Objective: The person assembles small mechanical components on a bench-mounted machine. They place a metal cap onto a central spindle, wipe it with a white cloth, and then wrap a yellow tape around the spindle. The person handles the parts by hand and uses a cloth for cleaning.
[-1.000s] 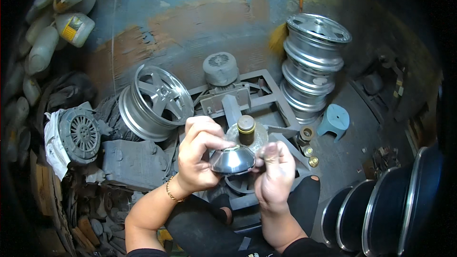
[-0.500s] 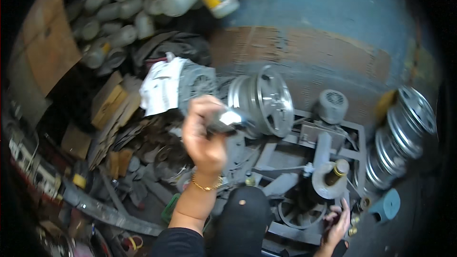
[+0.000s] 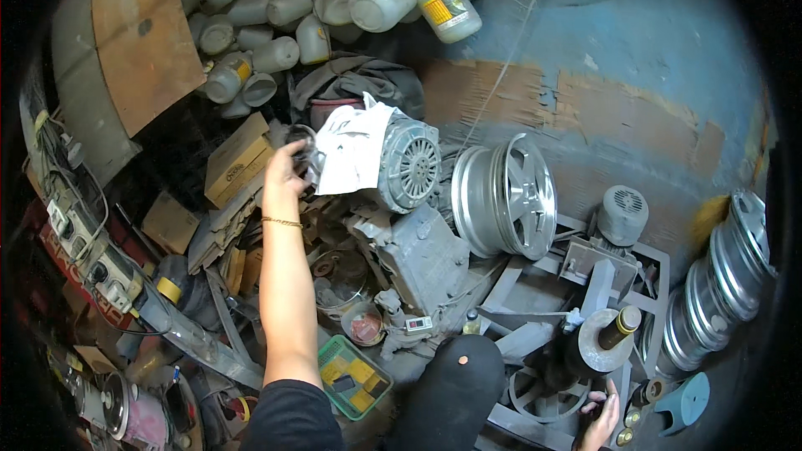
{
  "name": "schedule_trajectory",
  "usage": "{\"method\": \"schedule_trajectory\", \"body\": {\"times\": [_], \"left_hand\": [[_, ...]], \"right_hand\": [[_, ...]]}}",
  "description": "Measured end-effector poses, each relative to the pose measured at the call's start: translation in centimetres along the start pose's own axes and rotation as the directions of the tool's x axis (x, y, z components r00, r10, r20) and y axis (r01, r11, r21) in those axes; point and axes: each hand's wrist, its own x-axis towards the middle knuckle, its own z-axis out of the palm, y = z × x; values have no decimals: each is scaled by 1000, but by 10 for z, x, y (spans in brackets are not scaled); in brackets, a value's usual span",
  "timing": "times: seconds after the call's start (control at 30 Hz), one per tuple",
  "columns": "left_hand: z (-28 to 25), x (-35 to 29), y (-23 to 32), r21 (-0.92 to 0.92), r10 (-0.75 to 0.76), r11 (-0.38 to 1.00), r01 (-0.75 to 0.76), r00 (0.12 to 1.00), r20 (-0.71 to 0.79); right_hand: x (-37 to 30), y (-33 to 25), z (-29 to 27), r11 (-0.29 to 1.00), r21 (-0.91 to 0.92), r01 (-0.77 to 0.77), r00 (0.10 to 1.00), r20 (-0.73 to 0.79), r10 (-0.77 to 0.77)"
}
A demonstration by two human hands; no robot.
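My left arm reaches forward, and my left hand (image 3: 285, 171) is closed around the edge of a shiny, dark, rounded metal piece (image 3: 304, 140); its exact kind is blurred. The hand is beside a white sheet (image 3: 352, 153) draped over a grey motor with a round vented end (image 3: 411, 164). At the lower right my right hand (image 3: 600, 419) has its fingers apart and seems to hold nothing. It lies just below a machine spindle with a pale round disc (image 3: 605, 341) and beside a spoked pulley wheel (image 3: 547, 397).
Silver car wheel rims stand in the middle (image 3: 526, 196) and in a stack (image 3: 710, 309) at right. A smaller motor (image 3: 622, 215) sits on the metal frame. A green basket (image 3: 355, 377) is by my knee, a blue stool (image 3: 683, 403) at right. Plastic jugs (image 3: 383, 2) pile up behind.
My left hand has swung forward and left, carrying the shiny metal piece from in front of the rim to beside the white sheet. My right hand stays low near the spindle. The view has shifted.
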Motion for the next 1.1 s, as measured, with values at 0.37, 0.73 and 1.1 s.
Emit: {"method": "schedule_trajectory", "body": {"times": [0.37, 0.73, 1.1], "left_hand": [[17, 42, -4, -17, 8, 1000, -8, 1000, -6], [143, -2, 152, -258, 608, 793, -552, 691, 391], [206, -222, 42, -301, 325, 768, -564, -62, 944]], "right_hand": [[-11, -17, 17, 999, -46, 0, 1000, 8, 1], [-7, -35, 21, 977, -157, 143, 989, -6, -146], [17, -226, 102, 247, -81, 966, 260, 310, -915]]}}
